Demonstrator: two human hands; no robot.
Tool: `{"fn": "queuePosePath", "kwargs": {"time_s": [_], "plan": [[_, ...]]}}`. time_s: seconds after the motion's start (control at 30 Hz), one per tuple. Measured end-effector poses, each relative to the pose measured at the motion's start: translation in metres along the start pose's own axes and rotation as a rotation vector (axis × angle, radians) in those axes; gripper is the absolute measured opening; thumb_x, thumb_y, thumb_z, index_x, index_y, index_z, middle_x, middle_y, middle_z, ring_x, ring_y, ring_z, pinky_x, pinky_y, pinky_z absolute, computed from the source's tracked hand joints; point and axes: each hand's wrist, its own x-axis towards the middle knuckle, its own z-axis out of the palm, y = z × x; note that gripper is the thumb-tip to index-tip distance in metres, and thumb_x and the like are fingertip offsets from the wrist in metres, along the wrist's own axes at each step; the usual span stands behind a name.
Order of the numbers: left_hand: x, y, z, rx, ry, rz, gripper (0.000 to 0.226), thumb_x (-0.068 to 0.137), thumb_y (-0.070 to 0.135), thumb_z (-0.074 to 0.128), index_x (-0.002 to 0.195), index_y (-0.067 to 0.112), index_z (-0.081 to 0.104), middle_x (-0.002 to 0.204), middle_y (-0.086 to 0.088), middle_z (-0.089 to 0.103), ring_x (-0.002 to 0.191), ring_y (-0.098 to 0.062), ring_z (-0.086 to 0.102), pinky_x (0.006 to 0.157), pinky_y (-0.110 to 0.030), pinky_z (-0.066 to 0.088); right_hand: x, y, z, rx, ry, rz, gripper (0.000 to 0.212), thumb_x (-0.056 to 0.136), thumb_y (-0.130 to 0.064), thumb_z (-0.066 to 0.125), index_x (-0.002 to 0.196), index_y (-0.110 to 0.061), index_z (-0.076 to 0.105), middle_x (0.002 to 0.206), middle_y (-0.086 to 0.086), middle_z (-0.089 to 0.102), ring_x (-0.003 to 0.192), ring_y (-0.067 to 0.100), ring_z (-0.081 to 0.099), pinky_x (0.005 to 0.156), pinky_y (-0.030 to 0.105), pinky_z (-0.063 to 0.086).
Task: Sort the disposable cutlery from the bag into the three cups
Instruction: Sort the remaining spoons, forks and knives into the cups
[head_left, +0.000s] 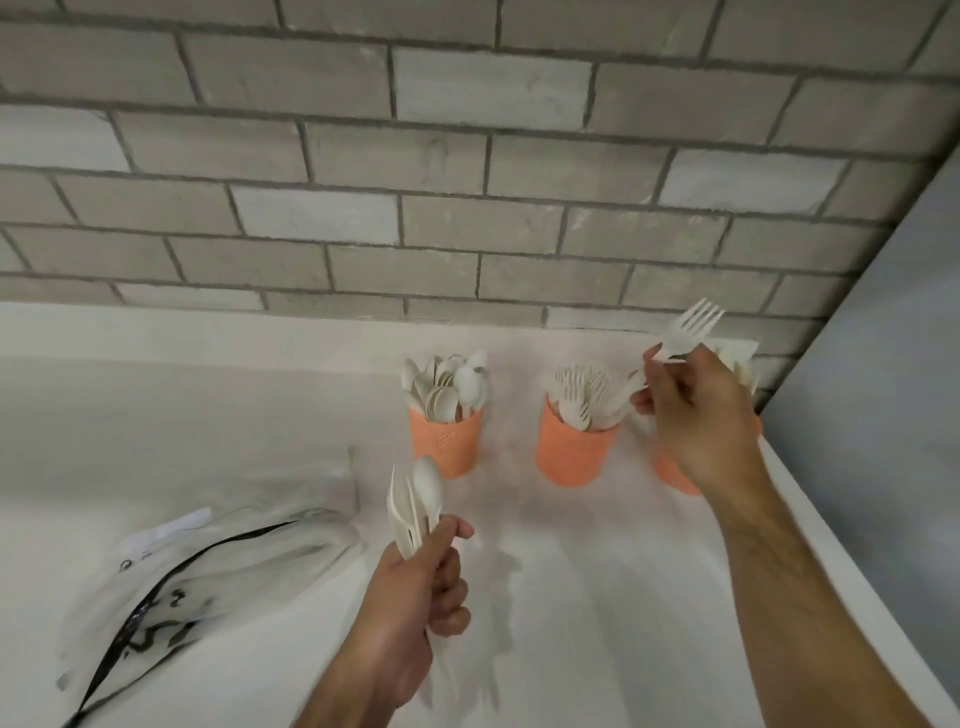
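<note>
Three orange cups stand in a row near the wall. The left cup is full of white spoons. Forks fill the middle cup. The right cup is mostly hidden behind my right hand, which pinches a white fork by its handle, tines up, above and right of the middle cup. My left hand grips a bundle of white cutlery upright in front of the left cup; a spoon and a fork show in it. The clear bag lies flat at the left.
A white counter carries everything and ends at a grey brick wall behind the cups. A grey panel borders the counter on the right, close to the right cup.
</note>
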Motion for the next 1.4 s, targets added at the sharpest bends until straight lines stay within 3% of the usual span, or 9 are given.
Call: {"fn": "queuePosePath", "kwargs": {"time_s": [0.27,0.37,0.43,0.6,0.8,1.0,1.1,1.2,1.4], "plan": [[0.001,-0.001,0.017,-0.097,-0.154,-0.083,0.022,0.093,-0.003,0.044,0.103,0.011,0.057,0.065,-0.003,0.026,0.050,-0.014,0.025,0.049,-0.027,0.023,0.017,0.031,0.016,-0.269,-0.218,0.029,0.020,0.090,-0.024,0.072,0.107,-0.014,0.071,0.101,-0.002,0.074,0.071,0.001,0.063,0.062,0.005,0.042],[0.001,-0.001,0.022,-0.110,-0.190,-0.071,0.018,0.095,0.001,0.047,0.107,0.009,0.058,0.069,-0.008,0.042,0.057,-0.020,0.044,0.052,-0.031,0.039,0.004,0.022,-0.001,-0.276,-0.107,0.004,0.032,0.084,-0.024,0.078,0.114,-0.021,0.066,0.103,-0.007,0.067,0.072,0.004,0.059,0.067,0.005,0.040],[0.000,0.000,0.026,-0.115,-0.212,-0.073,0.016,0.097,0.005,0.050,0.109,0.007,0.059,0.080,-0.014,0.056,0.076,-0.030,0.062,0.063,-0.041,0.054,-0.019,0.011,-0.010,-0.225,-0.037,-0.050,0.020,0.085,-0.016,0.076,0.102,-0.022,0.067,0.090,-0.009,0.067,0.067,0.003,0.056,0.064,0.001,0.038],[0.001,-0.001,0.033,-0.103,-0.274,-0.073,0.026,0.100,0.013,0.047,0.121,0.001,0.058,0.122,-0.023,0.065,0.118,-0.035,0.062,0.095,-0.066,0.047,-0.092,-0.005,0.012,0.047,-0.593,0.126,0.012,0.086,-0.013,0.074,0.083,-0.024,0.078,0.077,-0.014,0.073,0.061,0.000,0.059,0.063,0.013,0.048],[0.001,-0.004,0.035,-0.070,-0.339,-0.097,0.034,0.104,0.020,0.039,0.130,0.008,0.057,0.119,-0.025,0.067,0.106,-0.038,0.067,0.094,-0.071,0.043,-0.107,-0.004,0.035,0.329,-0.683,0.367,0.010,0.088,-0.010,0.073,0.093,-0.017,0.077,0.076,-0.005,0.071,0.061,0.001,0.061,0.055,0.015,0.050],[0.001,-0.008,0.039,-0.091,-0.339,-0.093,0.032,0.100,0.021,0.046,0.127,0.011,0.061,0.122,-0.018,0.068,0.109,-0.037,0.065,0.088,-0.071,0.047,-0.097,0.006,0.025,0.259,-0.682,0.358,0.012,0.088,-0.005,0.068,0.093,-0.015,0.073,0.076,-0.001,0.068,0.058,0.008,0.060,0.060,0.025,0.050],[0.003,-0.011,0.031,-0.031,-0.246,-0.065,0.030,0.102,0.024,0.046,0.126,0.013,0.059,0.106,-0.014,0.071,0.084,-0.030,0.070,0.068,-0.049,0.057,-0.081,0.007,0.019,0.288,-0.558,0.315,0.009,0.090,-0.005,0.067,0.084,-0.012,0.067,0.068,-0.001,0.066,0.057,0.014,0.063,0.062,0.033,0.050],[0.002,-0.013,0.023,0.055,-0.082,-0.035,0.029,0.101,0.029,0.050,0.119,0.010,0.063,0.063,-0.006,0.043,0.048,-0.015,0.032,0.045,-0.026,0.030,-0.053,-0.007,0.024,0.290,-0.446,0.186,0.012,0.090,-0.009,0.069,0.081,-0.003,0.064,0.065,0.005,0.069,0.060,0.018,0.065,0.066,0.035,0.054],[-0.007,-0.004,0.014,0.030,-0.077,-0.039,0.011,0.099,0.018,0.052,0.103,0.011,0.059,0.066,-0.001,0.017,0.057,-0.016,0.011,0.051,-0.027,0.012,-0.012,-0.038,0.077,0.312,-0.366,-0.023,0.014,0.086,-0.011,0.074,0.085,-0.019,0.063,0.072,-0.001,0.072,0.067,0.016,0.071,0.073,0.035,0.061]]}}
